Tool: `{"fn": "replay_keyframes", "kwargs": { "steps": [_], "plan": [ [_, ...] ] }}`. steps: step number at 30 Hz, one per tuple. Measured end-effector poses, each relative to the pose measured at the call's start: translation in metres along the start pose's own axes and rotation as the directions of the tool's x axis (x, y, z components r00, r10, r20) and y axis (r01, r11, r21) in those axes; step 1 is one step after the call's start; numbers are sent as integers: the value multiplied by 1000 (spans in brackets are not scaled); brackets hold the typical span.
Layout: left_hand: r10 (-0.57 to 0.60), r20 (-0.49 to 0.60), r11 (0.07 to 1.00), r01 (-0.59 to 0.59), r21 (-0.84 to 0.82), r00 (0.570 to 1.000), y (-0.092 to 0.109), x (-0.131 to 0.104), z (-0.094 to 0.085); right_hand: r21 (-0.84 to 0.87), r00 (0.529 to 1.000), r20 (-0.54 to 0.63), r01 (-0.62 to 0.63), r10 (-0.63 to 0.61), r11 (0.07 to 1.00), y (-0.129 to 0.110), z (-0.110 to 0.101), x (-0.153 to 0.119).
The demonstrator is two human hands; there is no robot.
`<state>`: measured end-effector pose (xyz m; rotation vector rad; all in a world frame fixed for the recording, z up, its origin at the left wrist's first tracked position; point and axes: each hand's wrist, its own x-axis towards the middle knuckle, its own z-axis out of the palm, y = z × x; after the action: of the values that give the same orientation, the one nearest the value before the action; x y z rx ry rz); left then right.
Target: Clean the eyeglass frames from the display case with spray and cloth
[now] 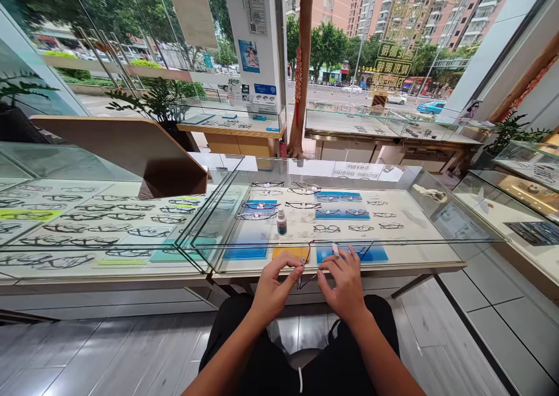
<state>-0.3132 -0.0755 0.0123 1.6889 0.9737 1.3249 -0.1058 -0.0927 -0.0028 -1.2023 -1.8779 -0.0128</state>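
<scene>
A thin dark-rimmed pair of eyeglasses (307,280) is held in front of me at the near edge of the glass counter. My left hand (278,284) is closed in a pinch on one part of it, near a nose pad. My right hand (343,280) has its thumb and index finger drawn together at the other side of the frame, its other fingers bent over the counter edge. A small white tag-like piece (335,249) shows by the right fingertips. Beyond the hands, a small white bottle (282,223) with a dark label stands upright on the counter.
The glass display counter (419,262) holds rows of spectacles on blue and white cards. A brown-backed tilted board (126,145) stands at left on the adjoining case. Further display cases (524,209) stand at right. A wooden post (302,70) rises behind.
</scene>
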Motion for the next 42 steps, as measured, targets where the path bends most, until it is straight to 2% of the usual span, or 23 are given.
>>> {"fn": "replay_keyframes", "kwargs": {
  "steps": [5,9,12,16,19,23,26,28,33,37,42],
  "plan": [
    [-54,-187,995,36,-96,981,-9,1,0,-7,1000,-6,-31,31,1000,1,-2,-4],
    [-190,-319,962,110,-251,928,-15,3,1,9,998,27,-54,54,999,0,-3,-9],
    [-239,-360,944,129,-303,902,-18,3,2,7,996,55,-66,65,998,-1,-4,-12],
    [-209,-238,956,147,-255,948,-15,3,1,1,992,90,-90,89,996,-3,-6,-13],
    [-139,-178,977,106,-184,974,-11,1,2,29,985,125,-120,116,992,-7,-9,-10],
    [-41,-88,994,32,-101,995,-5,-1,7,262,969,221,-167,109,951,-18,-10,-6],
    [7,-47,999,-9,-51,999,2,-1,10,472,960,248,-237,130,849,-26,-4,-6],
    [17,-43,1000,-18,-17,999,7,-1,11,543,955,232,-285,184,790,-28,1,-7],
    [-14,20,1000,13,25,1000,14,-3,11,602,948,154,-315,280,734,-27,7,-9],
    [-42,70,999,45,-31,997,16,-3,13,630,948,157,-312,277,711,-27,6,-10],
    [-49,124,996,58,-70,991,19,-1,14,655,927,141,-350,347,669,-29,3,-10]
  ]
}}
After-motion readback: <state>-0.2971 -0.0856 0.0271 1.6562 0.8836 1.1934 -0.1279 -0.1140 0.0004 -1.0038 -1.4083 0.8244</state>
